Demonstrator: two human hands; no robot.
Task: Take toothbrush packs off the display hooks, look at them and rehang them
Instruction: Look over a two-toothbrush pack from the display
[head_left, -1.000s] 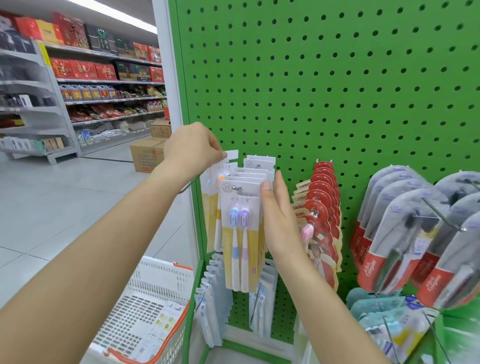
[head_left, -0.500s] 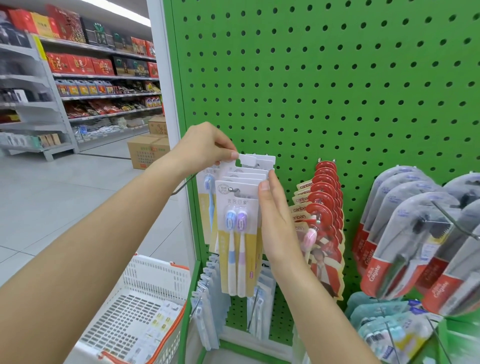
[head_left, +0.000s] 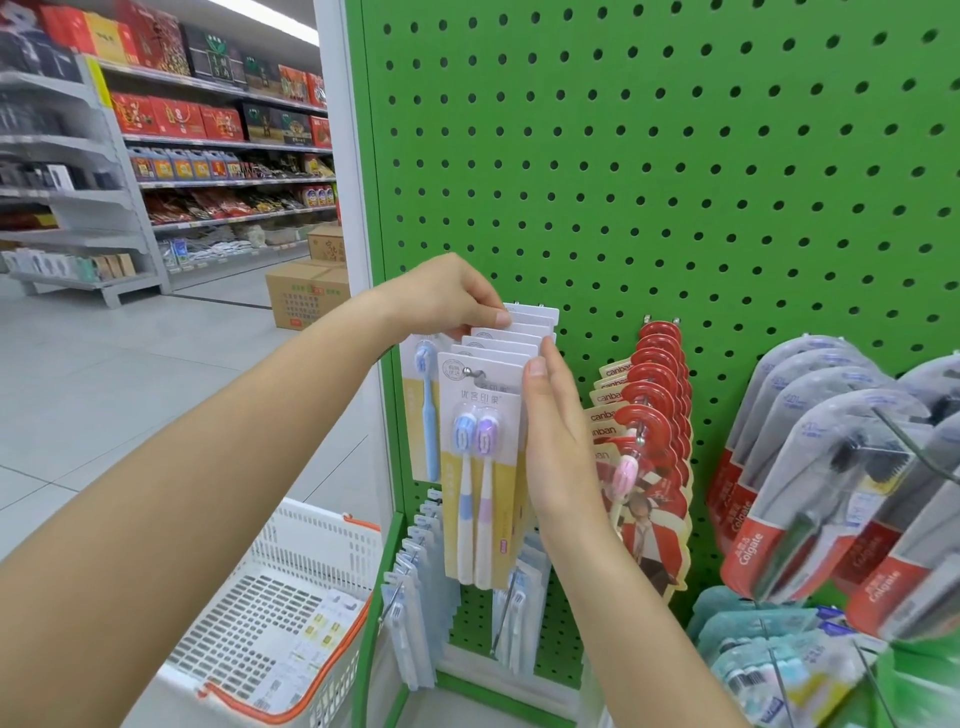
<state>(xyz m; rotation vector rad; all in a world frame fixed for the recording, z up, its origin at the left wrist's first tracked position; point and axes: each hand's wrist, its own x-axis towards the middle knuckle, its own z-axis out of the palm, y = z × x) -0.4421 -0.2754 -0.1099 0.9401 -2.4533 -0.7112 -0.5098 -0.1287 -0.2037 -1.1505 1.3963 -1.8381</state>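
Observation:
A row of white and yellow toothbrush packs (head_left: 480, 467) hangs on a hook (head_left: 470, 372) of the green pegboard (head_left: 649, 182); the front pack shows a blue and a purple brush. My left hand (head_left: 447, 296) pinches the top edge of the rear packs near the board. Another pack with a blue brush (head_left: 423, 410) hangs to the left behind the row. My right hand (head_left: 558, 441) lies flat with straight fingers against the right side of the row.
Red canban packs (head_left: 649, 415) hang just right of my right hand, and Colgate packs (head_left: 810, 478) on jutting hooks further right. Pale blue packs (head_left: 415, 597) hang below. A white basket (head_left: 291, 597) stands at lower left. Store shelves (head_left: 171, 145) and cardboard boxes (head_left: 306, 293) stand across the aisle.
My left hand has moved right, from the left side of the row to the top edges of the rear packs. My right hand stays against the row's right side.

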